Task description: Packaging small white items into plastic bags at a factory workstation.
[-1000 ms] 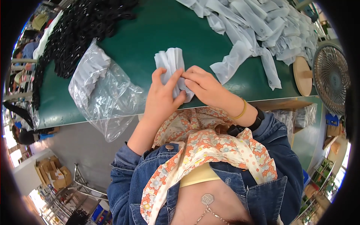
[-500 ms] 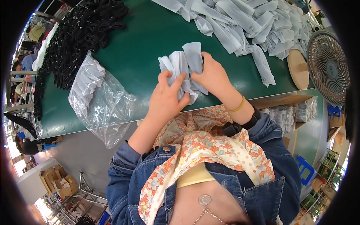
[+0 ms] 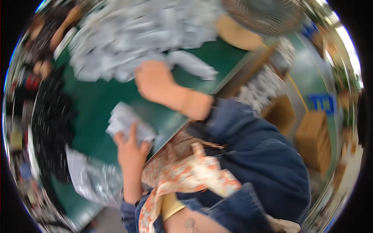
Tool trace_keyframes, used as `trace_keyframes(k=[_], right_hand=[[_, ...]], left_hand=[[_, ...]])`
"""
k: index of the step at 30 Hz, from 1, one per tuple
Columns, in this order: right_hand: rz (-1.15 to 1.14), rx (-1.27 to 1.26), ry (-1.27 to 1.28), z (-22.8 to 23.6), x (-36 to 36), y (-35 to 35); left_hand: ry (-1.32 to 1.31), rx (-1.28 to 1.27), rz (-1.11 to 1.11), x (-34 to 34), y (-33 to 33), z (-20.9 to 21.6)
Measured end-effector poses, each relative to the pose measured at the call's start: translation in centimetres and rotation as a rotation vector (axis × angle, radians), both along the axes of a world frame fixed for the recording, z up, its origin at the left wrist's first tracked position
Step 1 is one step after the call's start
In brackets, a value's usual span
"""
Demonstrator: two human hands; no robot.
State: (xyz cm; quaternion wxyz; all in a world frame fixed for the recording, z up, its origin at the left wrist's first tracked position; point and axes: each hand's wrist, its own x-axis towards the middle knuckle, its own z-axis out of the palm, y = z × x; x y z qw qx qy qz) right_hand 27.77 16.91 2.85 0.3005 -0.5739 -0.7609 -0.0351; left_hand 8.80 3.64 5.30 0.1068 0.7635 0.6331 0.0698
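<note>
A small stack of whitish sleeve-like packets [image 3: 127,120] is gripped by my left hand [image 3: 132,153] near the table's front edge. The thumb and fingers press on its near end. My right hand [image 3: 155,81] is at the near side of a large heap of similar packets [image 3: 147,35]. Motion smears its fingers, so I cannot make out whether it grips anything. Just right of that hand, a single packet [image 3: 192,64] lies apart on the green table [image 3: 91,103].
A clear plastic bag [image 3: 95,178] with packets inside lies at the left, beside a mound of black cord-like items [image 3: 52,120]. A fan [image 3: 264,13] with a round tan base [image 3: 239,34] stands at the far right. Cardboard boxes [image 3: 312,141] stand right of the table. Another person's arm [image 3: 64,29] shows far left.
My view has turned to the right. My right hand has left the stack and moved to the packet heap. My left hand alone keeps hold of the stack.
</note>
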Motion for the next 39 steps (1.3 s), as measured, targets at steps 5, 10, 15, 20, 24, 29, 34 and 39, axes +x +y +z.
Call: trace_keyframes(k=[5, 10, 15, 20, 24, 29, 34, 39], right_hand=[[-0.063, 0.116, -0.019, -2.8, -1.8, 0.7], [-0.130, 0.379, 0.182, -1.2, 0.9, -1.4], [-0.001, 0.242, 0.391, 3.0, 0.8, -4.0], [0.225, -0.454, 0.746, 2.8, 0.9, -1.3], [0.351, -0.708, 1.087, 1.5, 0.6, 0.3], [0.501, -0.976, 1.645, 0.2, 1.3, -0.1], [0.557, -1.068, 1.873, -2.5, 1.0, 0.2], [0.630, -1.036, 1.908, -1.5, 1.0, -0.2]], left_hand=[[-0.004, 0.040, -0.072, -0.6, -0.2, -0.6], [-0.005, -0.034, -0.061, 0.0, 0.2, 0.1], [0.014, -0.055, -0.035, 0.0, -0.1, 0.3], [0.049, -0.095, 0.004, 0.7, -0.4, 0.5], [0.056, -0.073, -0.029, 0.6, -0.3, 0.3], [0.064, -0.017, -0.064, 0.3, -0.2, 0.2], [0.083, -0.012, -0.061, 0.4, -0.1, 0.1], [0.124, -0.034, -0.049, 0.7, -0.3, 0.5]])
